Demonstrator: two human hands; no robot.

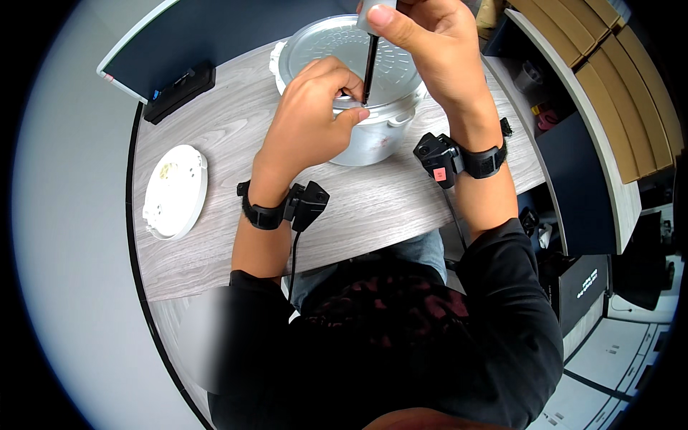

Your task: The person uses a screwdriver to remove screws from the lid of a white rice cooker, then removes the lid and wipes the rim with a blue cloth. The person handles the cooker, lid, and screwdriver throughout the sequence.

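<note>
A silvery round metal housing [373,147], like a pot or the body of a cooker, stands on the table with its ringed, slotted face [344,44] upward. My right hand [446,61] is closed round the pale handle of a screwdriver [371,68]. Its dark shaft points down at the housing's near rim. My left hand [308,107] rests over that rim, thumb and forefinger pinched beside the screwdriver's tip. What lies between those fingers, if anything, is too small to make out. Each wrist wears a black strap with a small camera.
A white round plastic cover [175,193] lies on the wood-grain table [236,122] at the left. A black box [179,92] sits by the dark partition [208,36] at the back left. Shelves with cardboard boxes [609,100] stand at the right.
</note>
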